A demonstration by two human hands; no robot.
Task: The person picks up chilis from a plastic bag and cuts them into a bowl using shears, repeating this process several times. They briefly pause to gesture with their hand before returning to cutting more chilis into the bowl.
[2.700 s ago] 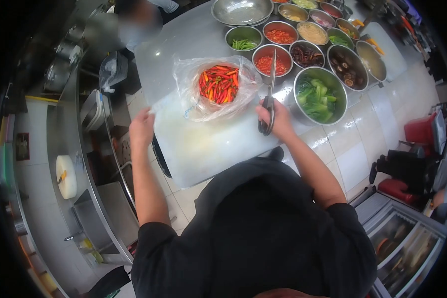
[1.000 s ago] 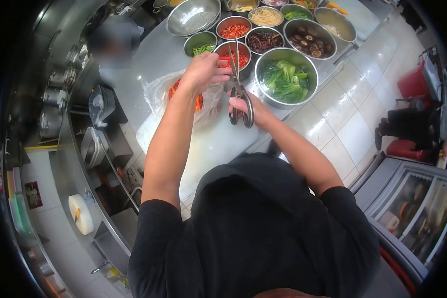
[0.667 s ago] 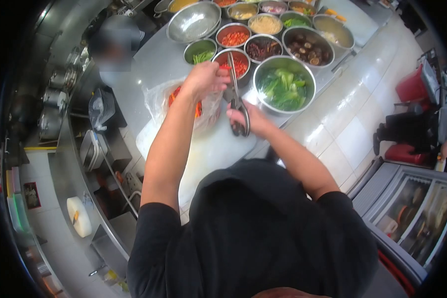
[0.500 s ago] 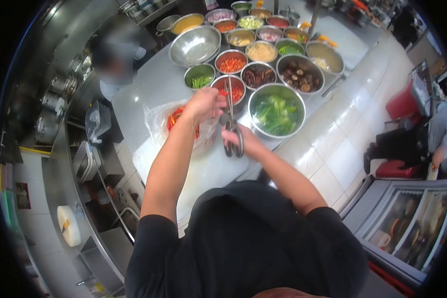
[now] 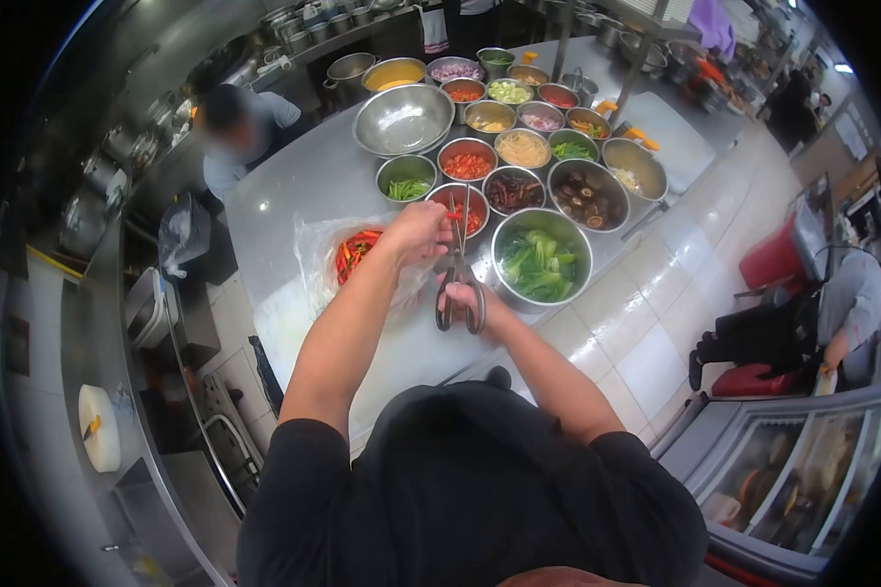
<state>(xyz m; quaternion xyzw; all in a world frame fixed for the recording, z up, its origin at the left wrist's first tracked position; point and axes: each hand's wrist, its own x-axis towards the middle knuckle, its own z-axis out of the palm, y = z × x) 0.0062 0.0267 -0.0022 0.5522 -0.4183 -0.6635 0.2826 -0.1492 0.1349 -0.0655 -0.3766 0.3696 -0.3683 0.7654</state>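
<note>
My left hand (image 5: 423, 233) pinches a small piece of red chili (image 5: 454, 213) over the rim of a metal bowl of cut red chili (image 5: 474, 217). In my right hand (image 5: 472, 296) are the dark handles of metal scissors (image 5: 460, 240), whose blades point away from me and stand apart by the chili piece. A clear plastic bag of whole red chilies (image 5: 353, 256) lies left of my left forearm on the white cutting board (image 5: 289, 328). The bowl of leafy greens (image 5: 541, 256) stands just right of the scissors.
Several metal bowls of cut ingredients stand beyond my hands, with a large empty bowl (image 5: 403, 119) at their left. One person (image 5: 237, 137) is across the table at the left, another (image 5: 847, 298) at the far right. A glass-topped freezer (image 5: 803, 470) is at lower right.
The camera view has shifted, so more of the far kitchen shows. The scissor blades are spread wider than before. My left hand still holds red chili at the blades.
</note>
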